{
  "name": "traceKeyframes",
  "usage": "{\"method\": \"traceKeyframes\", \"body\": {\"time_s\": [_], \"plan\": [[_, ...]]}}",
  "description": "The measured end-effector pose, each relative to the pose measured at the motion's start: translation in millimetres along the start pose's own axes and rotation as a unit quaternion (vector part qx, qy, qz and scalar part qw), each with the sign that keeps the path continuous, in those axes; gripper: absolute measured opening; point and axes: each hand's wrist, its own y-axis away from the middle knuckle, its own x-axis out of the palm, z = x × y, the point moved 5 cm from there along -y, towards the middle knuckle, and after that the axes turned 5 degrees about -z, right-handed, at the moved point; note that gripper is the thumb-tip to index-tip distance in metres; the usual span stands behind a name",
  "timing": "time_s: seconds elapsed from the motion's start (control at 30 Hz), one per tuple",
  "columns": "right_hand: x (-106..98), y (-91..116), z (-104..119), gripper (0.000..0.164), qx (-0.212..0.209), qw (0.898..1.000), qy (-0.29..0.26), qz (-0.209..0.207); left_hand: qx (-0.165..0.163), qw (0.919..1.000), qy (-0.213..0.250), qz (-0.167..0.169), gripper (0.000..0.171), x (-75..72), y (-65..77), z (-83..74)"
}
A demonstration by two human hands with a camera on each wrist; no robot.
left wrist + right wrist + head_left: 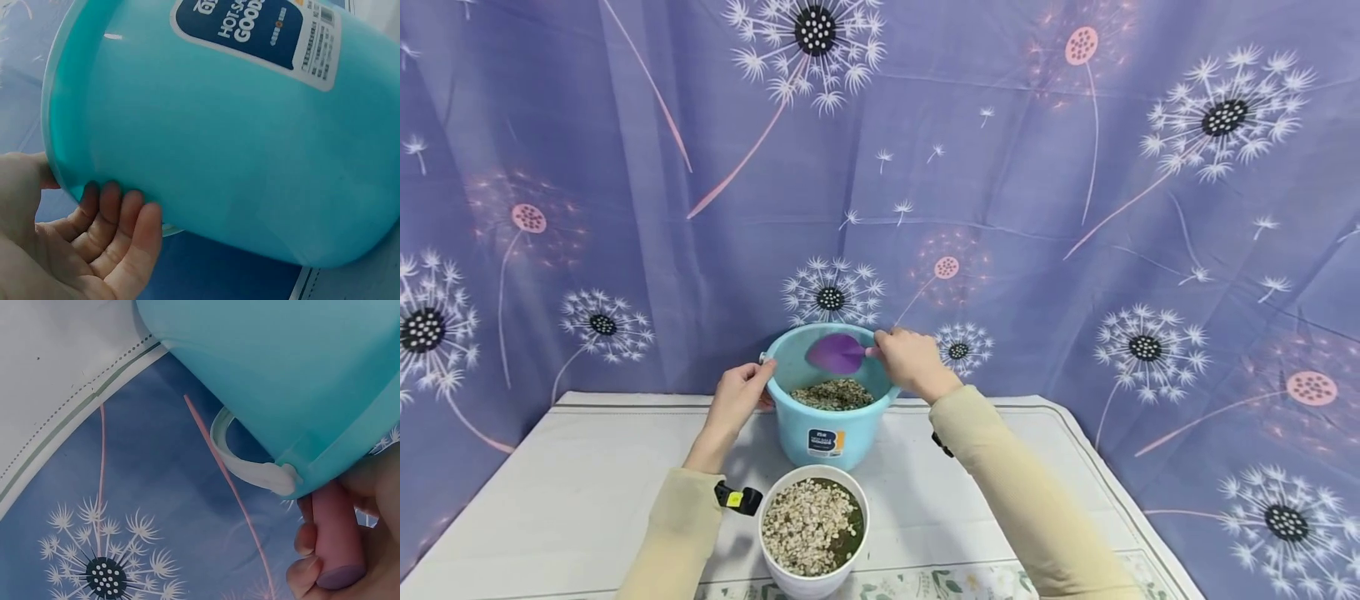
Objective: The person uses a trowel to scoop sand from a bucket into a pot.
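A light blue bucket (pixel 831 429) stands at the back of the table, with a heap of brownish gravel-like granules (pixel 832 395) at its bottom. My left hand (pixel 739 403) grips the bucket's left rim, thumb at the rim and fingers against the outer wall in the left wrist view. My right hand (pixel 916 360) holds a small trowel by its pink handle (pixel 338 534) at the right rim. The trowel's purple blade (pixel 837 354) hangs inside the bucket, above the granules. In front stands a white pot (pixel 811 587) holding pale granules (pixel 805 525) over a dark green surface.
A white cloth covers the table (pixel 602 483), with a leaf-patterned strip (pixel 925 583) along the near edge. Behind it hangs a purple dandelion-print curtain (pixel 715 275). The bucket's white carrying handle (pixel 250 472) droops on its far side.
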Motion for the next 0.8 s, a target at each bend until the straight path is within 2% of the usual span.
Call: {"method": "traceKeyframes", "body": {"time_s": [0.13,0.33,0.47,0.6,0.8], "plan": [[3.3,-6.2,6.2,0.025,-0.001,0.999,0.035,-0.002,0.003,0.9999,0.001,-0.012,0.046,-1.5,-1.3,0.9],[14.7,-14.4,17.6,0.027,-0.008,0.995,0.101,-0.013,-0.006,0.9999,0.001,-0.013,0.051,-2.7,-1.4,1.1],[18.7,-17.9,22.9,0.018,-0.015,0.989,0.147,-0.029,-0.009,0.9999,0.005,-0.013,0.050,-1.2,-2.0,0.7],[18.1,-18.5,26.1,0.014,-0.009,0.981,0.191,-0.018,-0.005,0.9999,0.011,-0.003,0.050,2.8,-3.2,-1.5],[5.6,-9.9,45.9,0.019,-0.021,0.978,0.208,0.003,-0.013,0.9999,0.004,0.000,0.051,0.1,-1.7,-0.3]]}}
